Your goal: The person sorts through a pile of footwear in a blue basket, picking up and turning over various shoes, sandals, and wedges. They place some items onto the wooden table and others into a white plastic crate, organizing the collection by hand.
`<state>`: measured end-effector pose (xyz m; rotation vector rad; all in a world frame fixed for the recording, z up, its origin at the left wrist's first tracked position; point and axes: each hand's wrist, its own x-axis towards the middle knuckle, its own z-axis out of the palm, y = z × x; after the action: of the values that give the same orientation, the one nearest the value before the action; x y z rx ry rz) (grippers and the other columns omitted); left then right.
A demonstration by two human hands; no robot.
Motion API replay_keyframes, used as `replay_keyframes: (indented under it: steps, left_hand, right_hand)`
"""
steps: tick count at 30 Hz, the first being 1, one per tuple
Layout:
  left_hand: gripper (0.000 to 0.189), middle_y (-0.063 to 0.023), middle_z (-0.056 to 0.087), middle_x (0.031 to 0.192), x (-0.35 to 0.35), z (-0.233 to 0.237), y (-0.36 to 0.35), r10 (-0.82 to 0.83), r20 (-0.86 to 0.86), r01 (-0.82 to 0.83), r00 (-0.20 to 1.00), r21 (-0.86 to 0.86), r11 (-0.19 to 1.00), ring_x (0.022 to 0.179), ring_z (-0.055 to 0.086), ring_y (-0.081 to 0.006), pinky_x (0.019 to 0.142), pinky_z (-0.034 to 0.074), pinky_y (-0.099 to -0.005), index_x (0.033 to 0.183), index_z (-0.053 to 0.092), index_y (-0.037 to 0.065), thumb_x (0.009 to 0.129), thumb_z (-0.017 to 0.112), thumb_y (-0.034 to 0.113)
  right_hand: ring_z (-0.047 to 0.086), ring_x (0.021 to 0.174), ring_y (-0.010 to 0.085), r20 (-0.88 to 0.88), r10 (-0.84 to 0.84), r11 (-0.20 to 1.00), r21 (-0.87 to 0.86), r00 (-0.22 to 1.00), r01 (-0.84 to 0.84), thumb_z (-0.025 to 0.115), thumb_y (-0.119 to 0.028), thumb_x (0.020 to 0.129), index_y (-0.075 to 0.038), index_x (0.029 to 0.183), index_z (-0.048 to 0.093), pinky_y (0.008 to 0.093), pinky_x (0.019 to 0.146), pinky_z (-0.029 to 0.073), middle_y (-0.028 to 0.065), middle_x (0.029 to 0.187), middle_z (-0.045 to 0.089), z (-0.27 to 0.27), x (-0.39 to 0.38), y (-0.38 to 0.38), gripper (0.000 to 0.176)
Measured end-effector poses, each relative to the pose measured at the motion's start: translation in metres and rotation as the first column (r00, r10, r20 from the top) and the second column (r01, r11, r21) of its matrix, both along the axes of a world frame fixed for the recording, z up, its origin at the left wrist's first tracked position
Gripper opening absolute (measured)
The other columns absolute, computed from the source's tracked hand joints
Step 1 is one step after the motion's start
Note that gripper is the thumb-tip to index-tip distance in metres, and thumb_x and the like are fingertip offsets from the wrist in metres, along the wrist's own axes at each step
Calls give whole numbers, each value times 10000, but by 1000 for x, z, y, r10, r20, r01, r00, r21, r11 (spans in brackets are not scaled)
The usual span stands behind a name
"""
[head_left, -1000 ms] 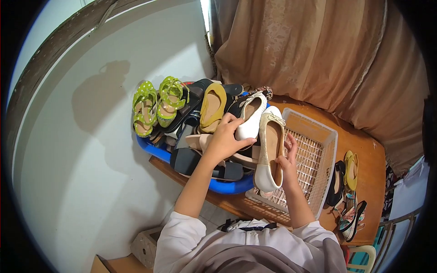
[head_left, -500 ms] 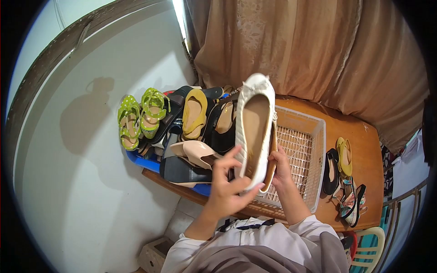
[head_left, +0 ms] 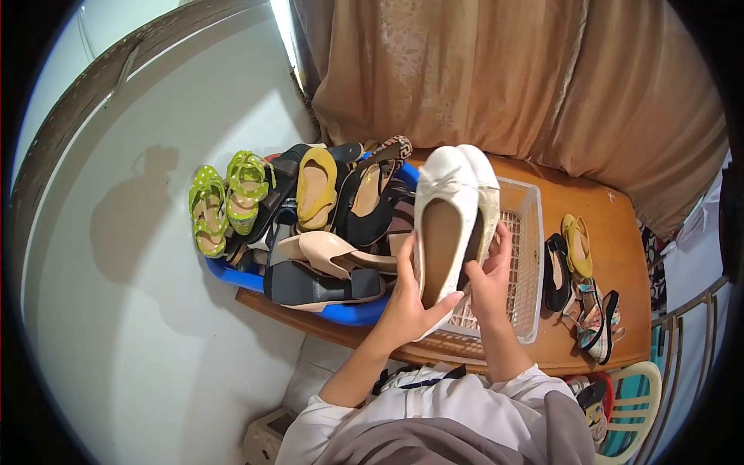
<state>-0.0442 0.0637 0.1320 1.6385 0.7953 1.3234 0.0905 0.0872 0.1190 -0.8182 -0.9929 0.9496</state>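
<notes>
A pair of white ballet flats is held upright, side by side, toes up, above the near side of a clear plastic basket (head_left: 530,256). My left hand (head_left: 409,304) is closed around the heel half of the left white flat (head_left: 447,174), thumb across its back. My right hand (head_left: 490,288) grips the right white flat (head_left: 486,170), which is partly hidden behind the left one. Left of my hands, a blue basin (head_left: 358,313) is heaped with shoes. On the near side of the heap lie a beige heeled mule (head_left: 324,254) and an upturned black-soled shoe (head_left: 310,287).
Green polka-dot sandals (head_left: 208,211), a mustard shoe (head_left: 315,190) and a black shoe (head_left: 368,205) top the heap. Right of the basket on the wooden table (head_left: 624,256) stand black flats (head_left: 556,271), yellow flats (head_left: 577,244) and patterned sandals (head_left: 593,322). A curtain (head_left: 480,77) hangs behind.
The white flats have turned and are now side by side instead of one overlapping the other. My left hand has moved up around the shoe's side; the view has shifted slightly.
</notes>
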Motion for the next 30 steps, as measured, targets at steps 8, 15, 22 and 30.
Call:
replay_keyframes:
  steps: [8,15,22,30]
  left_hand:
    - [1014,-151,245,1399,-12,-12,7,-78,-39,76,996,-48,996,1285,292,-244,1052,251,-358,1426,37,77,663,703,26]
    - [821,-111,466,1277,-29,50,30,-191,-679,454,708,230,861,1156,461,-306,992,356,-370,1296,391,90,530,675,3]
    - [844,-110,520,1220,-4,59,68,-415,-811,749,413,43,661,1118,491,-295,978,374,-375,1293,415,88,494,662,-19]
    - [902,-67,524,1237,31,62,89,-463,-874,771,145,-193,607,1142,480,-280,966,365,-427,1302,454,182,460,712,-17]
  right_hand:
    - [511,1008,170,105,231,919,-351,967,-181,479,4,772,-35,1315,362,290,883,406,121,1127,527,10,55,1,557]
    - [585,967,163,-14,528,667,-612,849,-425,508,-46,831,28,1253,446,269,832,478,122,1132,573,3,104,7,433]
    - [566,1030,159,-303,618,507,-551,725,-663,500,-106,888,29,1291,396,258,845,488,133,1202,531,-26,110,3,438]
    - [613,939,180,-340,448,509,-664,827,-548,514,-276,906,16,1225,474,295,787,524,127,1108,592,-17,110,-10,435]
